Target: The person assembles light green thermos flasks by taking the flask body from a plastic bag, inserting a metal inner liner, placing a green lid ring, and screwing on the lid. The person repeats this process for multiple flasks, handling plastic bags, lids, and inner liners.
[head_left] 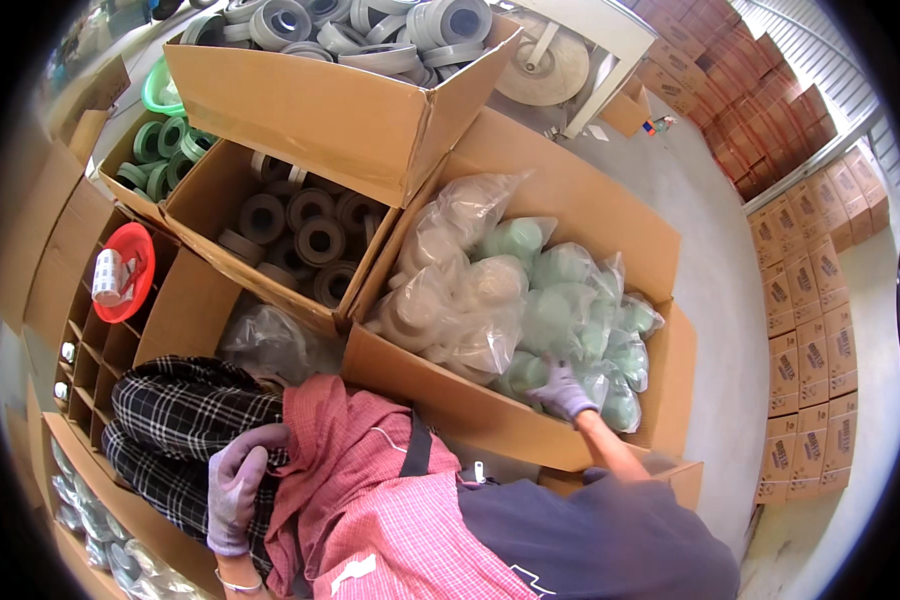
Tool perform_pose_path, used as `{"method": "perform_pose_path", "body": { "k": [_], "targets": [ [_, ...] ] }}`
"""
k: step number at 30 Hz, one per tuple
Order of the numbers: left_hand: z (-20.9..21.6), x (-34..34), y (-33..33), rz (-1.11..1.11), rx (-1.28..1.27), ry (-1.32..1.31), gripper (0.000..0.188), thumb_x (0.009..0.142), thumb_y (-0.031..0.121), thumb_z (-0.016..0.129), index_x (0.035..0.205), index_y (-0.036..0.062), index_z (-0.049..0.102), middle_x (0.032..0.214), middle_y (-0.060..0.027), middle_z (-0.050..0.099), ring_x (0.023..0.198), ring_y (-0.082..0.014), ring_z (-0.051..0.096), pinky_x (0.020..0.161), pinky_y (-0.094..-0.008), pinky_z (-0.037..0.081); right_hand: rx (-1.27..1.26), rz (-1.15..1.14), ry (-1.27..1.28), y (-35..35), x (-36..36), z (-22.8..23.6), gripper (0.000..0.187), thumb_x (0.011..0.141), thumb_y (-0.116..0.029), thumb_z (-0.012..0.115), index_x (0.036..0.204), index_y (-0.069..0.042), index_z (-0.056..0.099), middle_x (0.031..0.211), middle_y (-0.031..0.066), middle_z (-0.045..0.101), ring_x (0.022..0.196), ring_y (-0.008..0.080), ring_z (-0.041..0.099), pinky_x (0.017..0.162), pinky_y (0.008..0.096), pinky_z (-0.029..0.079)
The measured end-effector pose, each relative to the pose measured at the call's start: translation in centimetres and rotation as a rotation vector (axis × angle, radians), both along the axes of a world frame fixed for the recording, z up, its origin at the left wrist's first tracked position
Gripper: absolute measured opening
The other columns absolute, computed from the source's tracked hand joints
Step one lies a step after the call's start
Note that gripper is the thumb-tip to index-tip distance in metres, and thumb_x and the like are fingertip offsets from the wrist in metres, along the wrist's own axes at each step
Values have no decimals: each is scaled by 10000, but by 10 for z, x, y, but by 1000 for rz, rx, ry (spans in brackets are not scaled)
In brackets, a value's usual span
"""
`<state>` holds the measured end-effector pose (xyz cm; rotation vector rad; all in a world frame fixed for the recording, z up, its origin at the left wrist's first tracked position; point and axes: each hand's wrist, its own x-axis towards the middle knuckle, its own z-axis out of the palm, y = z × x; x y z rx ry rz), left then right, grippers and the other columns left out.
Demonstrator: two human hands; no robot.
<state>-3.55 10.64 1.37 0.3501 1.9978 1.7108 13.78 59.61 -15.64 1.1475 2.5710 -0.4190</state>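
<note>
In a light purple glove, my right hand (562,392) reaches over the near wall of a large cardboard box (530,412). Its fingers are spread and lie against a clear plastic bag holding green round pieces (523,374); no grip on it shows. More bagged green pieces (555,312) fill the box's right part, and bagged whitish pieces (448,300) fill its left. My left hand (234,490), gloved alike, rests at my lap beside black-and-white plaid cloth (185,420). Its fingers are bent and together, with nothing visible in them.
Behind stands a raised box of grey rings (300,95). A box of dark rings (315,235) and one of green rings (160,150) sit left of it. A red basin (142,270) lies on a divided carton (110,370). Cartons (810,340) are stacked far right.
</note>
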Motion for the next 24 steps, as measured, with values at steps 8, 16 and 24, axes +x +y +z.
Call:
{"method": "perform_pose_path", "body": {
  "k": [8,16,24],
  "targets": [
    [9,-10,22,-73,32,151,281,936,141,560,1113,-51,664,1091,-141,688,1002,-206,638,904,-293,469,118,254,-99,-2,-36,153,853,593,-472,850,1302,-150,503,1188,268,552,1092,431,591,933,470,508],
    [-40,-27,95,5,359,-61,488,995,196,589,1405,-35,460,1312,-135,588,1174,-204,564,998,-303,436,-644,554,617,-117,-139,385,715,731,-314,780,1321,-46,478,1094,57,601,1010,146,578,870,299,485],
    [-89,-24,129,-88,186,149,592,944,331,654,1381,-29,483,1315,-223,560,1254,-296,533,1070,-353,403,-421,-131,525,45,-138,114,608,878,-477,659,1270,-22,565,1020,81,638,812,192,603,732,313,506]
  ]
}}
